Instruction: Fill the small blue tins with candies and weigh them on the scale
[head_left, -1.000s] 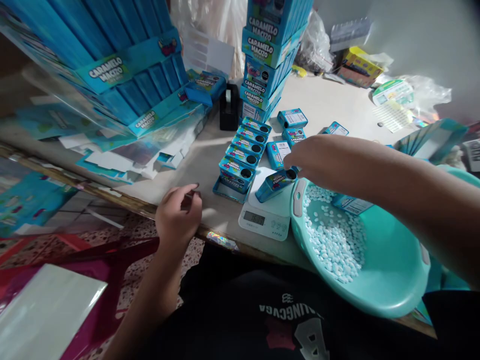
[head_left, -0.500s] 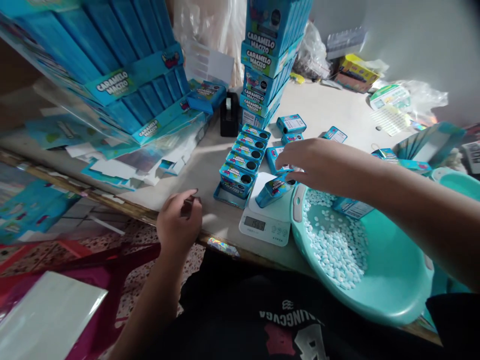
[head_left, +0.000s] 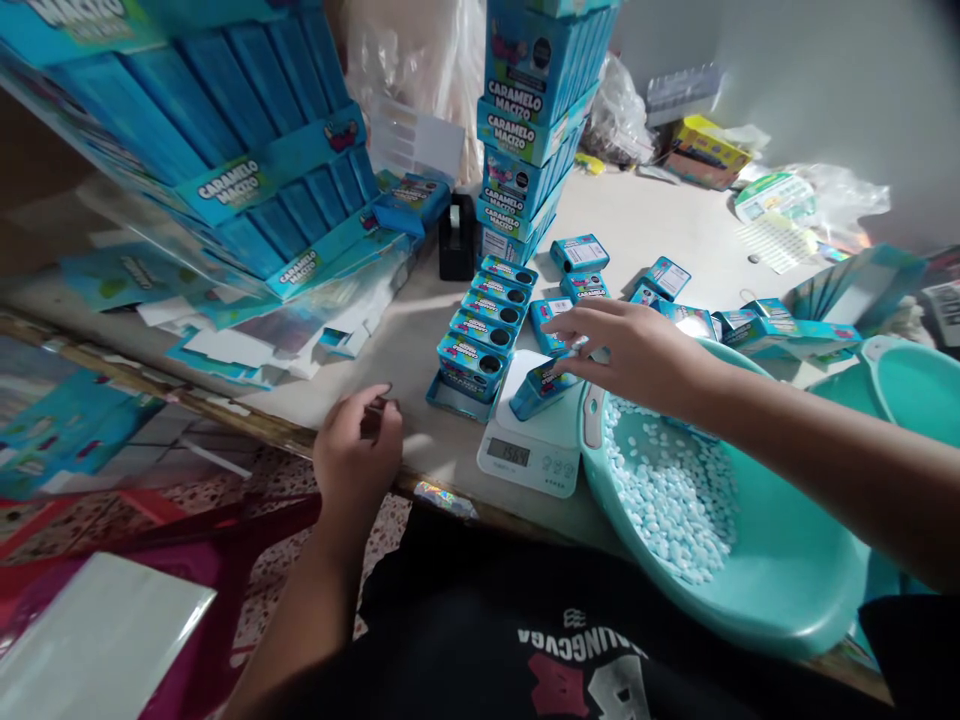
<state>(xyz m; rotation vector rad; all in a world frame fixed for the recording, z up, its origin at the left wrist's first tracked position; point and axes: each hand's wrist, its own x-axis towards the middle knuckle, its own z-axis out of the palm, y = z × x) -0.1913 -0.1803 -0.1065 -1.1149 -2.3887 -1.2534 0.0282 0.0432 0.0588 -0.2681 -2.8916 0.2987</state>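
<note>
My right hand (head_left: pixel 630 355) hovers over a tilted blue tin (head_left: pixel 541 390) on a white digital kitchen scale (head_left: pixel 529 458), pinching what seems a small white candy. Beside the scale, a teal basin (head_left: pixel 795 560) holds many white candies (head_left: pixel 667 490) beneath my forearm. Several open blue tins (head_left: pixel 480 325) stand in a row on a blue tray (head_left: pixel 450 398) left of the scale. My left hand (head_left: pixel 356 445) rests near the table edge, its fingers pinching a small dark item (head_left: pixel 373 420) that is mostly hidden.
Tall stacks of blue Caramelo Macizo cartons (head_left: pixel 525 120) rise behind the row, beside a black tape dispenser (head_left: pixel 457 238). Loose blue tins (head_left: pixel 581 255) and flattened printed cards (head_left: pixel 240 335) lie on the table. A second teal basin (head_left: pixel 911 385) stands at the right.
My right hand has dropped lower and closer to the tin, uncovering more blue tins behind the basin. My left hand has barely moved. The view has shifted slightly.
</note>
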